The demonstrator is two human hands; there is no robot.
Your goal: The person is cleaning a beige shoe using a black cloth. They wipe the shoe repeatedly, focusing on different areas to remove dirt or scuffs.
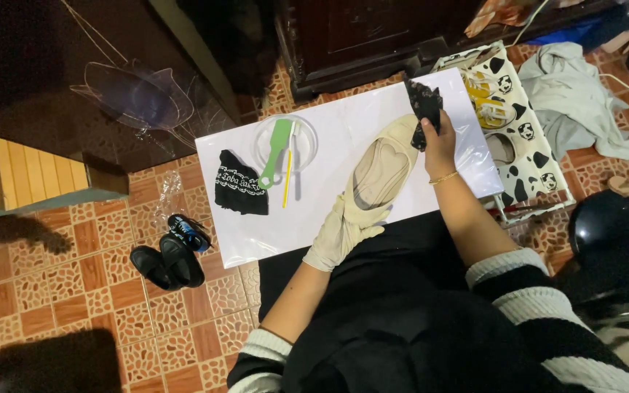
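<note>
Two hands, gloved left hand (341, 231) holding one cream shoe (385, 166), right hand (438, 137) one black cloth (424, 106)

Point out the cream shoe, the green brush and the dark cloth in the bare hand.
cream shoe (384, 171), head view, on the insole.
green brush (277, 149), head view, on the middle of its handle.
dark cloth (424, 102), head view, on the part above the right hand (438, 142).

Packages: one crumpled clear plastic wrapper (165, 191) on the tiled floor, just off the left edge of the white board, near the small black shoes. Labelled item: a black folded cloth with a band of white lettering (239, 183) lying on the board's left part, beside the clear round dish. No signs or screens visible.
</note>
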